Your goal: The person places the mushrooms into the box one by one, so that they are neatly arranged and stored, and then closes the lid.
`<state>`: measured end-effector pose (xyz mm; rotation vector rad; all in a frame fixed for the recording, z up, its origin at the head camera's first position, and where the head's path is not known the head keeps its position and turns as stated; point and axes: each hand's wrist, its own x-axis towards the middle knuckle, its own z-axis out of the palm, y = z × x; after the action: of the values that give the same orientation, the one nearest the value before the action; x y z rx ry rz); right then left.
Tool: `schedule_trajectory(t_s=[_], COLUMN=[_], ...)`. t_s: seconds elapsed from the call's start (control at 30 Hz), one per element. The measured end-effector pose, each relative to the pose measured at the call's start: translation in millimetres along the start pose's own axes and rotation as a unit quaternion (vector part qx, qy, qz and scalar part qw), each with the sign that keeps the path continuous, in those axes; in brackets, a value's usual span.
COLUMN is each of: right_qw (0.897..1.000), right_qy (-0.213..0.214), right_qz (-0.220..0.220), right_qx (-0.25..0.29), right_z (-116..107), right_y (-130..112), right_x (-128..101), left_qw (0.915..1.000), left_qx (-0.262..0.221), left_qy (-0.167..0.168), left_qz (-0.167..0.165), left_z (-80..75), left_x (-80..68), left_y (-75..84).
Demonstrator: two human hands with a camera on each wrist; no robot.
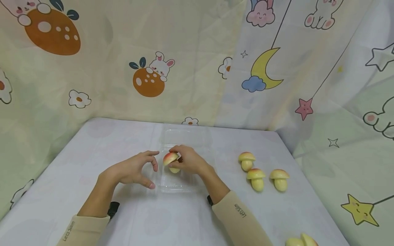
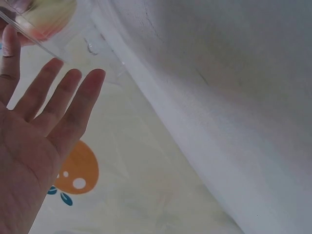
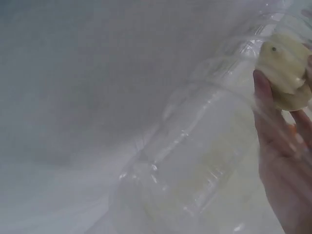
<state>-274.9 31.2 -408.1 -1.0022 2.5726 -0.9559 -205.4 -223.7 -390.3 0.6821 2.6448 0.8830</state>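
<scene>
A clear plastic tray (image 1: pixel 184 136) lies on the white table. My right hand (image 1: pixel 187 160) grips a mushroom-shaped toy (image 1: pixel 170 160) with a red-yellow cap and pale stem over the tray's left part; the right wrist view shows the pale stem (image 3: pixel 285 68) against my fingers (image 3: pixel 265 105). Just left of the tray's edge, my left hand (image 1: pixel 138 169) hovers with fingers spread and holds nothing; its palm (image 2: pixel 34 146) and straight fingers (image 2: pixel 80 105) fill the left wrist view, near the tray's corner (image 2: pixel 44 29).
Three more mushroom toys (image 1: pixel 247 160) (image 1: pixel 256 179) (image 1: pixel 279 179) stand on the table to the right of the tray. Another one (image 1: pixel 301 241) lies at the near right edge. Patterned curtains (image 1: pixel 154 68) hang behind and to the sides.
</scene>
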Motion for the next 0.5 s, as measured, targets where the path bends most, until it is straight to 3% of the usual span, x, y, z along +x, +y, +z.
schedule_trajectory(t_s=[0.3, 0.5], right_qw=[0.998, 0.996], right_qy=[0.013, 0.023], right_qz=[0.016, 0.003], right_qx=[-0.054, -0.081], right_z=[7.4, 8.0], right_y=[-2.6, -2.1], right_x=[3.0, 4.1], left_qw=[1.0, 1.0], left_qx=[-0.002, -0.005], left_qy=[-0.001, 0.0], left_qz=[-0.004, -0.004], left_z=[1.1, 1.5], left_x=[-0.6, -0.2], left_y=[-0.6, -1.2])
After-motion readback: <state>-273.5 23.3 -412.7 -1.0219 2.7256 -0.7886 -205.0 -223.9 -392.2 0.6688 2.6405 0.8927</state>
